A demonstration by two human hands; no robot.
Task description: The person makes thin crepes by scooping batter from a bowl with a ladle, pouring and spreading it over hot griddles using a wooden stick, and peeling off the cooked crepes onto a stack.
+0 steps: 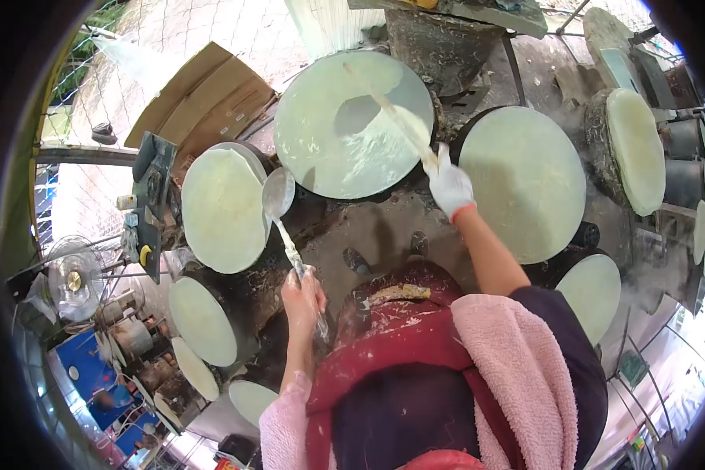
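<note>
My left hand (302, 296), bare, is closed around the handle of a metal ladle (278, 193). The ladle's bowl is between the left round plate and the large middle one. My right hand (450, 186), in a white glove, grips a long pale stick (403, 125) that reaches over the large round plate (321, 149). White batter is spread unevenly there, with a greyish patch near the centre. A pale round sheet (225, 211) covers the left plate. To the right of my gloved hand is another round plate (522, 184) with a smooth pale surface.
More round plates (204, 321) curve down the left side, and others (591, 298) stand at the right. An oval plate (636, 152) is at the far right amid steam. Cardboard (204, 102) stands at the upper left, above a fan (74, 280).
</note>
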